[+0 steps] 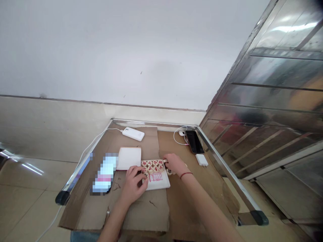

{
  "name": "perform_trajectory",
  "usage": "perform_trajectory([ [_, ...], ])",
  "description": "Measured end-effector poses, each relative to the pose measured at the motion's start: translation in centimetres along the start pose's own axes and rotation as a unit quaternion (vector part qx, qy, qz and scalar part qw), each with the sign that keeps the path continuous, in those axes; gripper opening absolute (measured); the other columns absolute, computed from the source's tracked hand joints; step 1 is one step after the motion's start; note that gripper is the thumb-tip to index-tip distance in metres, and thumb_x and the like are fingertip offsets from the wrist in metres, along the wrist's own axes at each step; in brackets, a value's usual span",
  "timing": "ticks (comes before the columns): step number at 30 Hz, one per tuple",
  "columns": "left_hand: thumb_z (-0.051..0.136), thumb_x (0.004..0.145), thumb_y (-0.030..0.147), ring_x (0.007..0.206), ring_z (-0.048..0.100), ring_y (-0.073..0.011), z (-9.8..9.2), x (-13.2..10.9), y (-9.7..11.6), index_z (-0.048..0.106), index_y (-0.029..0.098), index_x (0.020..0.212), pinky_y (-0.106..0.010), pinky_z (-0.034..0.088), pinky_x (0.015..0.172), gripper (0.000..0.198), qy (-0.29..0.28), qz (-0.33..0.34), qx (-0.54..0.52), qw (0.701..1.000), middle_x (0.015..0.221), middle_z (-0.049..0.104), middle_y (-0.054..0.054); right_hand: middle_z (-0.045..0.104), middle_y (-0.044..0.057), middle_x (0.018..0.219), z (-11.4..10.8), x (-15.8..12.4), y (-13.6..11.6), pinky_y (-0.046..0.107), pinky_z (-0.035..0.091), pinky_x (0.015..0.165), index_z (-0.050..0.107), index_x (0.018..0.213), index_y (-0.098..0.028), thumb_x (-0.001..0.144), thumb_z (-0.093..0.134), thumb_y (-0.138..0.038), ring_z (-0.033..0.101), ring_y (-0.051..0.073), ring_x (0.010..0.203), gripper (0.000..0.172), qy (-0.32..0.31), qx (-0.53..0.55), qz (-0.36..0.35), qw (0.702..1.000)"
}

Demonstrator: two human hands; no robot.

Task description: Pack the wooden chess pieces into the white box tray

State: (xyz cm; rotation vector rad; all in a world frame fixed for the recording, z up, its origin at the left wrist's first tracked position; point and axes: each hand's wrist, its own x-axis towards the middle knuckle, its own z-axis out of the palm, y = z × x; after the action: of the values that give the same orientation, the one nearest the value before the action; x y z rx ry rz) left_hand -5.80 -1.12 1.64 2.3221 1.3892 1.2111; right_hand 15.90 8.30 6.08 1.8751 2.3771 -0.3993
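Midway, by all appearances: two rows of four round game pieces with red characters sit at the far end of a shallow white tray on the cardboard-covered table, directly between my hands. A single dark-marked piece starts a third row at the left; the rest of that row and the near part of the tray, scrawled with pink lines, hold no pieces. My left hand curls at the tray's left edge, thumb and forefinger arched around that lone piece, though whether they grip it I cannot tell. My right hand bends over the tray's far right corner, fingertips drawn together at a pale edge that may be another piece; its hold is hidden. Just outside the tray, below that hand, lies a loose dark-marked piece, with a further pale rim past my wrist. I judge the first two rows complete and the third barely begun, with those outside pieces unplaced. The white lid lies beyond my left hand, off the tray.
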Motion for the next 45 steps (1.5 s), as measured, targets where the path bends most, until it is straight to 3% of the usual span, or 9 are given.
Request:
perform_trajectory([
  [6, 0.051, 0.084, 0.021, 0.094, 0.055, -0.0210, -0.1, 0.1, 0.0, 0.063, 0.021, 0.073, -0.039, 0.048, 0.083, 0.017, 0.007, -0.003, -0.006, 1.000, 0.095, 0.064, -0.007, 0.069, 0.011, 0.103, -1.2, -0.6, 1.1, 0.024, 0.038, 0.068, 0.068, 0.098, -0.020, 0.085, 0.047, -0.013, 0.063, 0.020, 0.094, 0.026, 0.042, -0.010, 0.009, 0.999],
  [12, 0.051, 0.085, 0.020, 0.094, 0.055, -0.0206, 0.0, 0.1, -0.1, 0.063, 0.020, 0.075, -0.038, 0.047, 0.083, 0.016, 0.006, 0.000, -0.006, 1.000, 0.095, 0.064, -0.006, 0.072, 0.009, 0.096, -1.5, -0.9, 2.8, 0.024, 0.041, 0.072, 0.074, 0.092, -0.023, 0.079, 0.052, -0.009, 0.065, 0.020, 0.091, 0.029, 0.006, -0.019, -0.034, 0.999],
  [19, 0.050, 0.085, 0.021, 0.092, 0.055, -0.0201, -0.1, 0.1, -0.1, 0.063, 0.020, 0.074, -0.037, 0.048, 0.082, 0.017, 0.011, 0.004, -0.009, 1.000, 0.093, 0.064, -0.007, 0.071, 0.007, 0.104, -1.6, -0.6, 3.1, 0.026, 0.042, 0.077, 0.072, 0.101, -0.026, 0.074, 0.054, -0.005, 0.064, 0.021, 0.097, 0.039, -0.022, -0.021, -0.085, 0.996],
  [27, 0.050, 0.085, 0.019, 0.091, 0.056, -0.0201, 0.0, 0.3, -0.1, 0.062, 0.020, 0.073, -0.037, 0.048, 0.081, 0.017, 0.015, 0.003, -0.007, 1.000, 0.092, 0.065, -0.006, 0.072, 0.006, 0.093, -2.1, 0.3, 2.6, 0.025, 0.039, 0.066, 0.072, 0.090, -0.025, 0.071, 0.061, -0.010, 0.065, 0.021, 0.087, 0.026, -0.036, -0.020, -0.099, 0.994],
  [33, 0.050, 0.084, 0.020, 0.089, 0.057, -0.0202, -0.1, 0.3, 0.0, 0.063, 0.021, 0.071, -0.038, 0.049, 0.080, 0.018, 0.014, -0.002, -0.009, 1.000, 0.090, 0.065, -0.006, 0.070, 0.007, 0.091, -1.4, 0.4, 3.1, 0.024, 0.037, 0.067, 0.069, 0.088, -0.021, 0.080, 0.057, -0.018, 0.063, 0.019, 0.084, 0.014, -0.009, 0.006, -0.095, 0.995],
  [39, 0.051, 0.085, 0.020, 0.089, 0.057, -0.0202, -0.1, 0.3, 0.0, 0.062, 0.020, 0.071, -0.037, 0.049, 0.079, 0.018, 0.019, 0.003, -0.010, 1.000, 0.090, 0.065, -0.006, 0.067, 0.011, 0.099, -0.5, 0.5, 3.6, 0.023, 0.035, 0.070, 0.061, 0.097, -0.015, 0.090, 0.044, -0.018, 0.061, 0.018, 0.088, 0.019, 0.066, 0.044, -0.060, 0.995],
  [45, 0.050, 0.085, 0.021, 0.090, 0.058, -0.0203, -0.1, 0.2, -0.1, 0.063, 0.021, 0.072, -0.037, 0.049, 0.081, 0.018, 0.017, -0.004, -0.010, 1.000, 0.090, 0.065, -0.006, 0.067, 0.005, 0.090, -0.2, 0.3, 4.0, 0.020, 0.034, 0.065, 0.060, 0.094, -0.019, 0.083, 0.053, -0.016, 0.059, 0.014, 0.079, 0.012, 0.066, 0.081, -0.069, 0.992],
])
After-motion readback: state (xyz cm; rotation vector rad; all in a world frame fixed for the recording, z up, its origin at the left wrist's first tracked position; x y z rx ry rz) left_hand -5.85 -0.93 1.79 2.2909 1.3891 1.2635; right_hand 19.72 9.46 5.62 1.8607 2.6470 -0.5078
